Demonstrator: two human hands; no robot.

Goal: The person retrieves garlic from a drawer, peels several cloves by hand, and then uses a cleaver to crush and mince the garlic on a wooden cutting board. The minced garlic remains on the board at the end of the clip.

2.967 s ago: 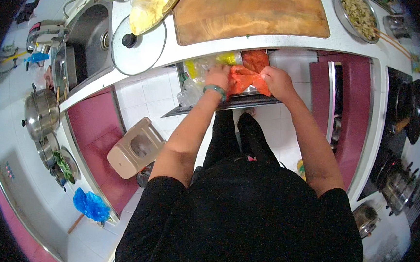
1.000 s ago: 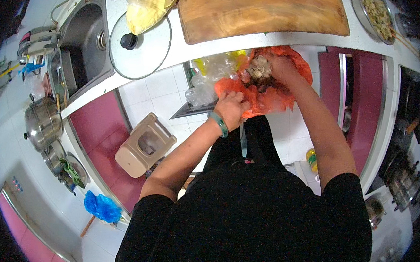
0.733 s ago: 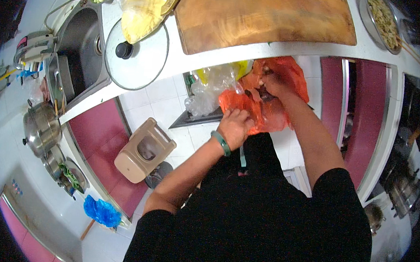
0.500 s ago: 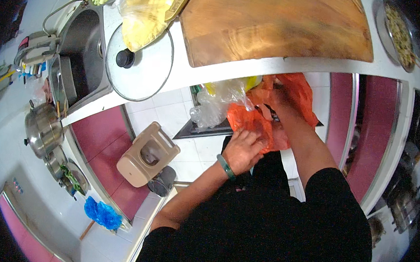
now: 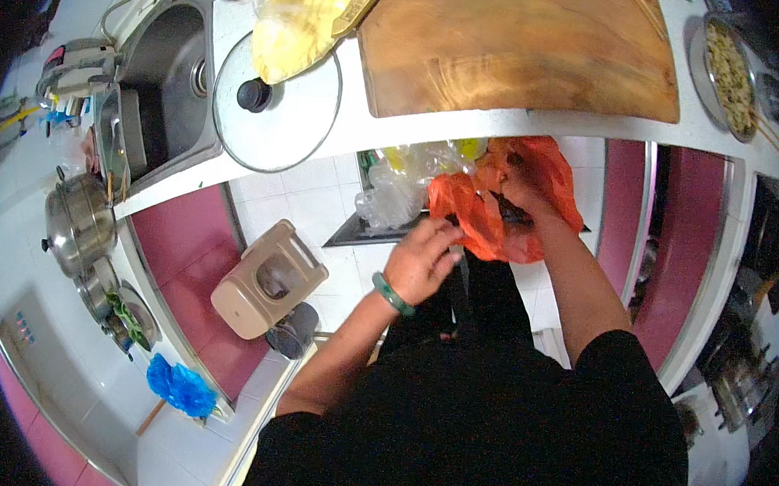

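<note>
An orange plastic bag [image 5: 486, 215] hangs below the counter edge, in front of an open drawer [image 5: 368, 230]. My right hand [image 5: 522, 187] is up inside the bag's mouth, closed on its plastic. My left hand [image 5: 422, 261], with a green bangle at the wrist, holds the bag's lower left side. Clear and yellow plastic bags [image 5: 403, 183] lie bunched in the drawer just left of the orange one.
On the white counter lie a large wooden chopping board [image 5: 521, 44], a glass pot lid [image 5: 277, 104] and a yellow cloth [image 5: 298, 20]. A steel sink [image 5: 161, 92] is at the left, a dish of chopped food [image 5: 731, 77] at the right. A beige bin [image 5: 268, 278] stands on the floor.
My head has shifted, so the counter sits larger and nearer. My left hand has dropped from the drawer to the bag's lower edge; my right hand has stayed inside the orange bag.
</note>
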